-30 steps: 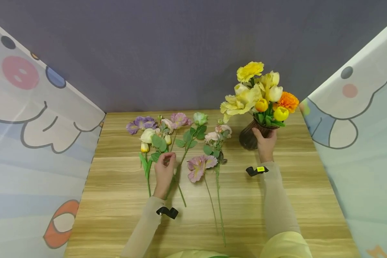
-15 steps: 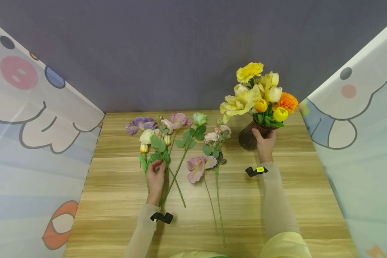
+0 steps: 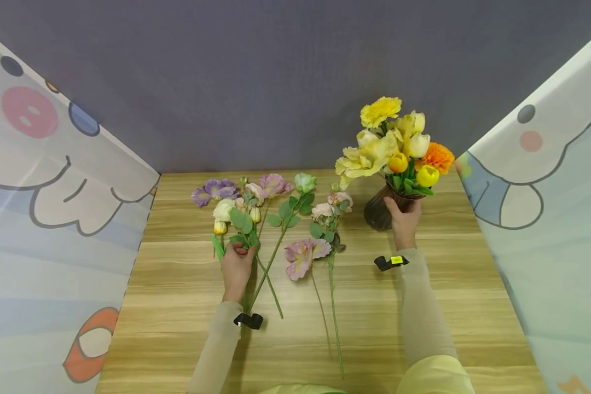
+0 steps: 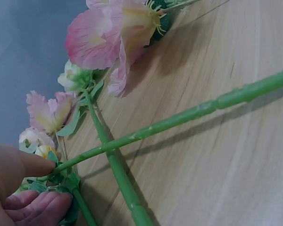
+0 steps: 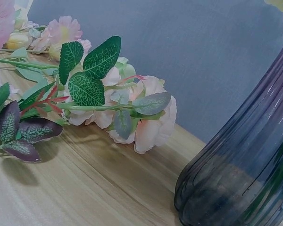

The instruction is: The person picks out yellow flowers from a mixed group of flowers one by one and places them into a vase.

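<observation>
In the head view my left hand [image 3: 238,271] is among the flowers lying left of the middle. Its thumb and fingers pinch a leafy flower stem [image 4: 162,126], whose free end crosses a second green stem [image 4: 118,176]. Leaves at the fingertips partly hide the grip. My right hand [image 3: 405,221] grips the neck of a dark ribbed glass vase [image 3: 378,210], which leans with its base to the left. Yellow, white and orange flowers fill it, among them a yellow carnation [image 3: 381,112], an orange carnation [image 3: 437,157] and tulips [image 3: 427,176].
Between the hands lie a pink-purple iris-like flower [image 3: 302,257] and a stem of pale pink roses [image 3: 332,207]. A purple flower [image 3: 215,190], a pale green rose [image 3: 305,182] and a cream flower [image 3: 224,209] lie toward the back of the wooden table [image 3: 463,306]. Behind it rises a grey wall [image 3: 256,87].
My left hand has moved left and down onto the leafy stem, and its fingers have closed on it. The right hand and vase have stayed in place.
</observation>
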`<state>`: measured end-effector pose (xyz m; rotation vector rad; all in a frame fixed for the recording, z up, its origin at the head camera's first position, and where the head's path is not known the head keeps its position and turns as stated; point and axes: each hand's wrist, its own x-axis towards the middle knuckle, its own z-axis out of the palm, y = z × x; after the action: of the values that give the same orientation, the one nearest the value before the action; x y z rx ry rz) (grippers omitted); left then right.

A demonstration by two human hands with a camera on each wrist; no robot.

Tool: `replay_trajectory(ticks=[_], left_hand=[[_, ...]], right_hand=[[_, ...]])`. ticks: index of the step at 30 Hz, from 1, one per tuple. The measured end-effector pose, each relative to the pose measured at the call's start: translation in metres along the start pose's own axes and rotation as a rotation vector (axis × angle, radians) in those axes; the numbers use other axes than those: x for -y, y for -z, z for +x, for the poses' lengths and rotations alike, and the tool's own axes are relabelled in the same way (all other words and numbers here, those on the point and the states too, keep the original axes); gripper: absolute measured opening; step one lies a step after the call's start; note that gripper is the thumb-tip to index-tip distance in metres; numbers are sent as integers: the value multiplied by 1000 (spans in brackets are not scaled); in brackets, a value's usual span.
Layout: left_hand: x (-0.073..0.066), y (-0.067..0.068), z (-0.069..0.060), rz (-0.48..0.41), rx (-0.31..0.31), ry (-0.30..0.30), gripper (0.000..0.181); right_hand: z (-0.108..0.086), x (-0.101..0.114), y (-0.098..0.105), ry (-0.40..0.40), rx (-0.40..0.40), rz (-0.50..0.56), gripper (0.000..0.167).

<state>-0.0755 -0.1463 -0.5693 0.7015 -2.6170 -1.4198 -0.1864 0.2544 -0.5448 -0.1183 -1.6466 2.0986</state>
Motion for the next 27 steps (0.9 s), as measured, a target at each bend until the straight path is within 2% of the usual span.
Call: replay_trajectory(ticks=[8,14,21,24,27], left_hand=[[0,0,2,8,-5,17,35],[-1,5,11,76,60,14,36],[3,12,28,-24,160,68,32],[4,17,30,-61,182,107,31],[4,22,31,-139,203,162,33]], right_hand=[[0,2,0,11,15,3,69],[1,-2,1,12,-10,-11,66],[1,-2,3,10,-9,-21,67],[0,1,2,-4,7,-26,68],[-1,3,1,-12,19,-21,68]])
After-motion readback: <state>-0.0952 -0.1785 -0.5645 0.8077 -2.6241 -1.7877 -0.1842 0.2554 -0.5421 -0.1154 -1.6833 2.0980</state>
